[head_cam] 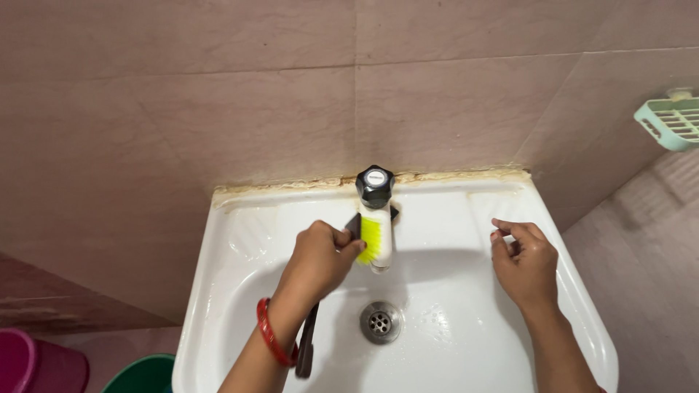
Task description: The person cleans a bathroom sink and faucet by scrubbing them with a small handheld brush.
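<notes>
Here the left hand (pixel 319 256) is closed around a brush (pixel 370 240), pressing its yellow-green bristles against the side of the white tap (pixel 378 244), whose black knob sits just above. The brush's dark handle runs down under the wrist, which wears a red bangle (pixel 269 336). The right hand (pixel 523 262) holds nothing; its fingers are loosely curled and it rests on the right part of the white sink (pixel 466 327). A metal drain (pixel 380 321) lies below the tap. A pale green soap rack (pixel 671 122) hangs on the tiled wall.
</notes>
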